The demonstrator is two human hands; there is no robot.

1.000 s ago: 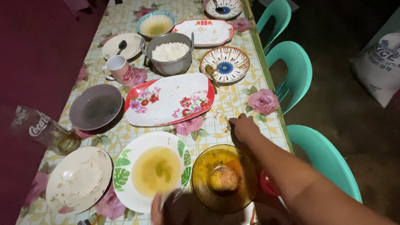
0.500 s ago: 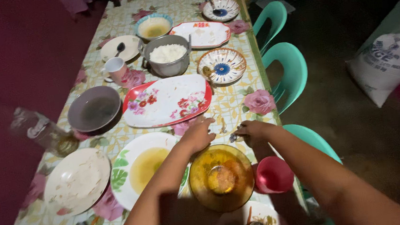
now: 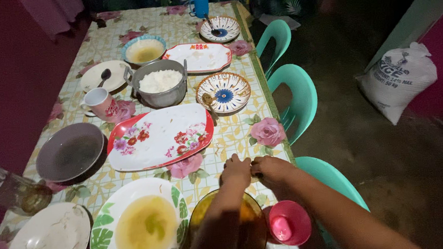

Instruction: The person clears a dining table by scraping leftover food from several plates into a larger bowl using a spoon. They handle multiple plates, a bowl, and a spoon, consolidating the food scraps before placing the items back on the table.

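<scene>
My left hand (image 3: 237, 170) and my right hand (image 3: 270, 170) meet fingertip to fingertip on the floral tablecloth (image 3: 233, 134), near the table's right edge. Both have curled fingers, and anything between them is hidden. My left forearm crosses an amber glass bowl (image 3: 254, 228) that holds food remains. A pink plastic cup (image 3: 288, 223) stands just right of that bowl, under my right forearm. A white plate with a green leaf rim (image 3: 104, 239) and yellow broth lies to the left.
Beyond my hands lie a red-rimmed flowered platter (image 3: 159, 137), a blue-flower bowl (image 3: 223, 92), a metal pot of rice (image 3: 159, 84), a grey bowl (image 3: 70, 152), a mug (image 3: 98, 101) and a glass bottle (image 3: 0, 189). Teal chairs (image 3: 298, 89) line the right side; a white sack (image 3: 397, 79) sits on the floor.
My left hand came up from the near edge, reached over the amber bowl and joined my right hand. The view has shifted so the table sits further left and lower.
</scene>
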